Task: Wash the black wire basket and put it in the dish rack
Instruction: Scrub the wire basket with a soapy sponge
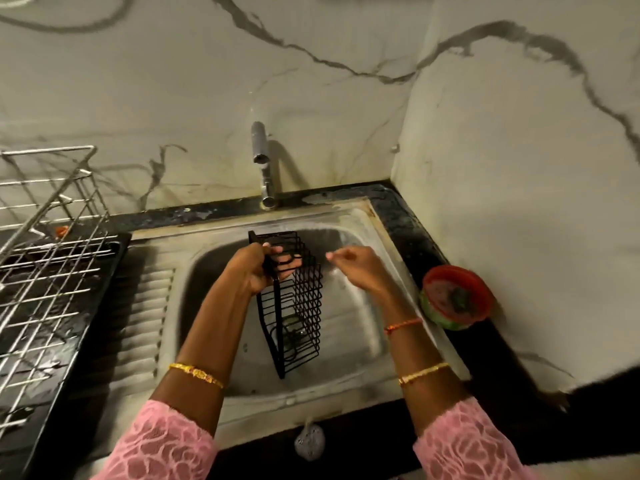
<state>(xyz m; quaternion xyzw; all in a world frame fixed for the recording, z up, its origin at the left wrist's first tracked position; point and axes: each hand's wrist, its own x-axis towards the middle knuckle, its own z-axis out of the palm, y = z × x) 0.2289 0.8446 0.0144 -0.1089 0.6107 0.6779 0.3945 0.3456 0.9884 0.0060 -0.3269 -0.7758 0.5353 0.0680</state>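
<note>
Pink lacy sleeves (162, 445); left hand (251, 268) grips the black wire basket (294, 303) over the shiny steel sink (349, 355); right hand (356, 268), blurry, holds nothing, fingers loose.

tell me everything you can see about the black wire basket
The black wire basket is a narrow, box-shaped rack of thin dark metal rods, with a crossed grid on one long side and parallel bars on the others. It is held tilted over the steel sink, its far end higher and its near end low toward the sink's bottom. The left hand grips its upper end, fingers curled round the wires. The right hand hovers beside it without touching. The drain shows through its lower bars.
</note>
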